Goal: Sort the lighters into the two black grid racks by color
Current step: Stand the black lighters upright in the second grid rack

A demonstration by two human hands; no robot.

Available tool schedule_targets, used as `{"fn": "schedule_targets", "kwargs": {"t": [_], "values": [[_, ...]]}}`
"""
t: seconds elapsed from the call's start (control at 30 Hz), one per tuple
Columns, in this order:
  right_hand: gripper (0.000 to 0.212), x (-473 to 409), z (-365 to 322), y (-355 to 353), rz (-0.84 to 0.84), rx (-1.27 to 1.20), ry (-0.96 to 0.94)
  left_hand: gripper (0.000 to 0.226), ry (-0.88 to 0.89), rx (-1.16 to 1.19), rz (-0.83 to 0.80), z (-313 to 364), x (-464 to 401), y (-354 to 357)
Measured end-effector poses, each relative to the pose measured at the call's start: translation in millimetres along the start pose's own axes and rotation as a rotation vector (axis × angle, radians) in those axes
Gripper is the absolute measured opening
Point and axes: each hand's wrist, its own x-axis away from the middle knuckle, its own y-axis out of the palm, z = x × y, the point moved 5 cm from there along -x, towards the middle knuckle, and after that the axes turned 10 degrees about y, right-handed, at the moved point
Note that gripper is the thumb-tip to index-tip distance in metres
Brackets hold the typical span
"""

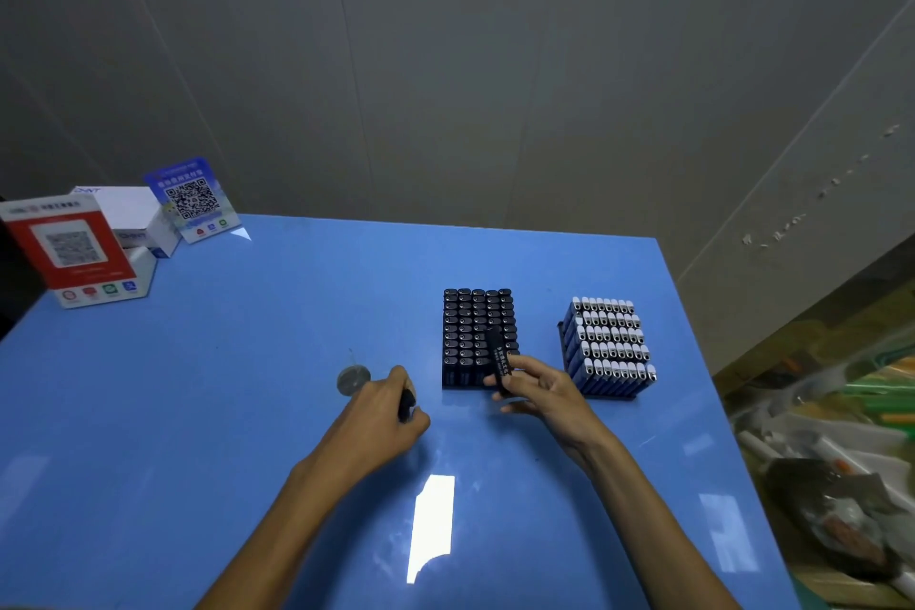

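Right now both hands work over a glossy blue table (247,411). The right hand (544,391) pinches a slim black lighter with white print on its side (499,362) between thumb and fingertips, the other fingers loosely spread; the lighter stands nearly upright, tilted a little, at the near right corner of the black grid rack filled with black lighters (478,337), overlapping that rack's front edge. Whether its lower end touches the rack cannot be told. The left hand (381,411) is curled into a loose fist round a second black lighter (407,404), of which only a short dark end shows between the thumb and forefinger; this hand rests low on the table just left of the black-filled rack. Just beyond its knuckles lies a small round grey disc (352,380) on the tabletop. To the right, well apart from the first rack, stands the second black grid rack holding blue lighters with white and silver tops (611,344), its rows full. At the far left corner stand a red-and-white QR code sign (74,248), a white box (133,218) and a blue QR code card (190,198)
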Motion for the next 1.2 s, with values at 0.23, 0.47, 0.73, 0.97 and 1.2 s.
{"fn": "schedule_targets", "kwargs": {"t": [0.23, 0.47, 0.73, 0.97, 1.2], "values": [[0.018, -0.2, -0.4, -5.0, 0.089, 0.049, -0.039, 0.011, 0.069, 0.044, -0.057, 2.3, 0.4, 7.5], [0.017, -0.6, -0.8, -14.7, 0.167, 0.18, -0.062, 0.01, 0.12, 0.063, -0.081, 4.1, 0.3, 7.8], [0.016, -1.3, -5.4, -13.3, 0.149, 0.268, -0.117, 0.025, 0.119, 0.034, -0.07, 9.9, -0.4, 7.3], [0.013, -4.4, -9.8, -18.5, 0.22, 0.365, -0.17, 0.046, 0.065, 0.01, -0.047, 14.8, 0.8, 4.3], [0.018, -4.4, -18.0, -14.4, 0.265, 0.516, -0.246, 0.061, 0.032, 0.003, -0.043, 6.1, 1.8, 4.0]]}}
